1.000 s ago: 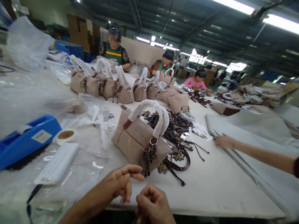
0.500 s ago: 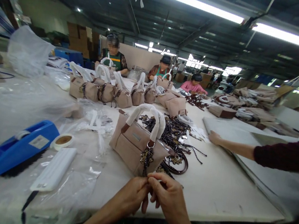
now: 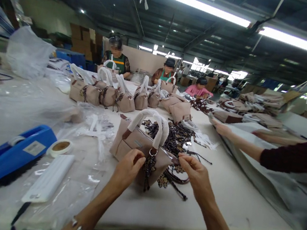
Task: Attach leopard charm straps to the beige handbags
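Note:
A beige handbag with white-wrapped handles stands upright before me. From a ring at a handle base hangs a dark braided charm with leopard-print pieces. My left hand is at the bag's front, left of the charm, its fingers curled together; whatever they hold, if anything, is hidden. At the bag's right end, my right hand has thumb and fingers pinched on the brown zipper-end tab. Behind the bag lies a heap of dark braided charms, with a brown strap close by.
On the left are a blue tape dispenser, a tape roll, a white power bank and clear plastic bags. Finished-looking handbags line up behind. At right, a co-worker's arms handle a grey-white sheet.
My hands have parted from below the charm: the left moved up-left to the bag's front, the right up-right to its end. The co-worker has leaned in, lifting the sheet's edge.

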{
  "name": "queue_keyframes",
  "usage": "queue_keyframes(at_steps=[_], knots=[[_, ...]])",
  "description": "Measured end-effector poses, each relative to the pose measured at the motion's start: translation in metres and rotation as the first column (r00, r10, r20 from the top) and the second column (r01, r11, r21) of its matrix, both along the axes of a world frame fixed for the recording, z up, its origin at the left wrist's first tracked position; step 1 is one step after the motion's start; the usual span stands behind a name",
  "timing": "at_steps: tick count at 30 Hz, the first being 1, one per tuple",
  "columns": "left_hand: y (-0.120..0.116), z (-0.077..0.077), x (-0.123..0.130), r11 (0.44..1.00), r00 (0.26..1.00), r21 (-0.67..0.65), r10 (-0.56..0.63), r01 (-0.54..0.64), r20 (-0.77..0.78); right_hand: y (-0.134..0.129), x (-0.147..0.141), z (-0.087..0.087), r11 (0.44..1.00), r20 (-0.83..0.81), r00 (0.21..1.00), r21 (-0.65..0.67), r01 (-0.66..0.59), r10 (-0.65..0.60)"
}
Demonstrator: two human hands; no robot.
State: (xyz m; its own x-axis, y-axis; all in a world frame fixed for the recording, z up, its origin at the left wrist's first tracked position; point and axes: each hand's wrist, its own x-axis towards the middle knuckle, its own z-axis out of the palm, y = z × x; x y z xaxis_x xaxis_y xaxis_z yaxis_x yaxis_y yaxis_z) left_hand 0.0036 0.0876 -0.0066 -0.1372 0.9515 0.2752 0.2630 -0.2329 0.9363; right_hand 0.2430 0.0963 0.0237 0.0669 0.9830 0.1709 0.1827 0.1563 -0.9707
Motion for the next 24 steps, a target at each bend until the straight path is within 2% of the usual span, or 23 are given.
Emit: queue_keyframes(at_steps=[3,6,10,14,17,20,22,24], knots=[[0.004,-0.001,0.009,1.000,1.000,0.000,0.012,-0.012,0.003,0.011,-0.003,-0.010,0.980,-0.110,0.982,-0.105,-0.168,0.156],[0.006,-0.003,0.011,0.999,1.000,-0.026,0.021,-0.022,-0.011,0.006,-0.015,-0.021,0.955,-0.232,0.950,-0.164,-0.249,0.208],[0.005,-0.002,0.003,0.998,1.000,-0.057,0.001,-0.001,-0.008,-0.011,-0.031,-0.033,0.962,-0.236,0.955,-0.162,-0.221,0.179],[-0.002,0.005,-0.006,0.986,0.997,-0.155,-0.062,0.054,-0.049,-0.030,-0.047,-0.037,0.977,-0.240,0.964,-0.154,-0.150,0.111],[-0.008,0.009,-0.009,0.980,0.986,-0.189,-0.088,0.061,-0.139,-0.040,-0.056,-0.035,0.980,-0.229,0.970,-0.157,-0.121,0.083],[-0.013,0.010,-0.011,0.984,0.971,-0.174,-0.064,0.023,-0.232,-0.044,-0.058,-0.034,0.981,-0.193,0.977,-0.153,-0.118,0.087],[-0.014,0.011,-0.012,0.984,0.948,-0.175,-0.035,-0.022,-0.317,-0.043,-0.054,-0.030,0.988,-0.116,0.988,-0.103,-0.116,0.104],[-0.013,0.013,-0.013,0.981,0.911,-0.182,-0.011,-0.070,-0.412,-0.042,-0.049,-0.015,0.997,-0.011,0.997,0.000,-0.078,0.078]])
